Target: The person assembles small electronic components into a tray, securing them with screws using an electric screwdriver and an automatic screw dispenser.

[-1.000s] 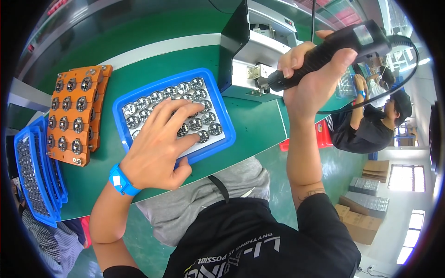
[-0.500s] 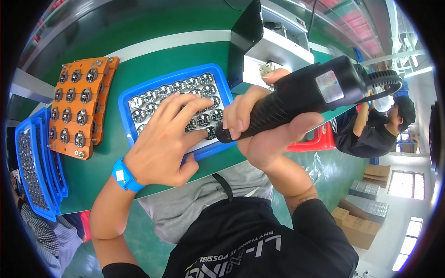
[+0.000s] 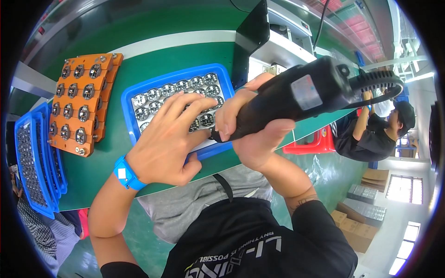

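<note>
Working at a green bench (image 3: 104,148): black handheld tool (image 3: 278,102) over a blue tray (image 3: 127,111)

Your bench carries a pale boxy machine (image 3: 289,48) beyond the tray, toward the right. Stacked trays (image 3: 50,209) filled with small dark parts sit at the left end. The blue tray lies in front of you, between that machine and an orange fixture (image 3: 75,102) set with rows of more small parts.

The tool slants down to the left, its narrow end at the tray's near right corner. Your right hand (image 3: 255,148) is wrapped firmly around it. Your left hand (image 3: 169,139) is spread wide across the tray, its thumb by the near rim; whether its fingertips press on anything, you cannot tell from here. Round metal parts (image 3: 182,85) fill the tray in rows.

The step in hand looks like applying the tool to one part in that corner, though the contact itself is hidden. The next move seems to call for a steady, well-aligned tip and a part kept still, with your left index finger clear of the tip.
</note>
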{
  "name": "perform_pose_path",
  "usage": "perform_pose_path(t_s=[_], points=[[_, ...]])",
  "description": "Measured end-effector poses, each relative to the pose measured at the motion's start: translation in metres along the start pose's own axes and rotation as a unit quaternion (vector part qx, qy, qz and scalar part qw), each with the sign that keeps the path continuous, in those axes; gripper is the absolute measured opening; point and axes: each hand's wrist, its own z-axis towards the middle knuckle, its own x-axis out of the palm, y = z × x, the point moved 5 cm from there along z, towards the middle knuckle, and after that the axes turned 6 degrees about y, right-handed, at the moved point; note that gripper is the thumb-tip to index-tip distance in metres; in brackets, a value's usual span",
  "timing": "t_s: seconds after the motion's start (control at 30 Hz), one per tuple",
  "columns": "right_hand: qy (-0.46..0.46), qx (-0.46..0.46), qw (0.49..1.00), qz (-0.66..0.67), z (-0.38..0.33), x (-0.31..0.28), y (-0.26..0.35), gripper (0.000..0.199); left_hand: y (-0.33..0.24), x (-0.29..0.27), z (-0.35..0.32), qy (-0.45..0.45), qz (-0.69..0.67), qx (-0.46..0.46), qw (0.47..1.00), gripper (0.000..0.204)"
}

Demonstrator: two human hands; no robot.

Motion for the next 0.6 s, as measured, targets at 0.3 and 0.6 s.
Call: perform_pose_path(t_s=[0.3, 0.6], points=[[0.001, -0.029, 0.999, 0.019, -0.001, 0.016, -0.011, 0.081, 0.007, 0.0, -0.006, -0.001, 0.021, 0.004, 1.0, 0.036], [-0.024, -0.112, 0.992, 0.051, 0.022, -0.019, 0.047, 0.099, -0.021, -0.025, 0.015, 0.038, 0.068, 0.017, 0.997, 0.043]])
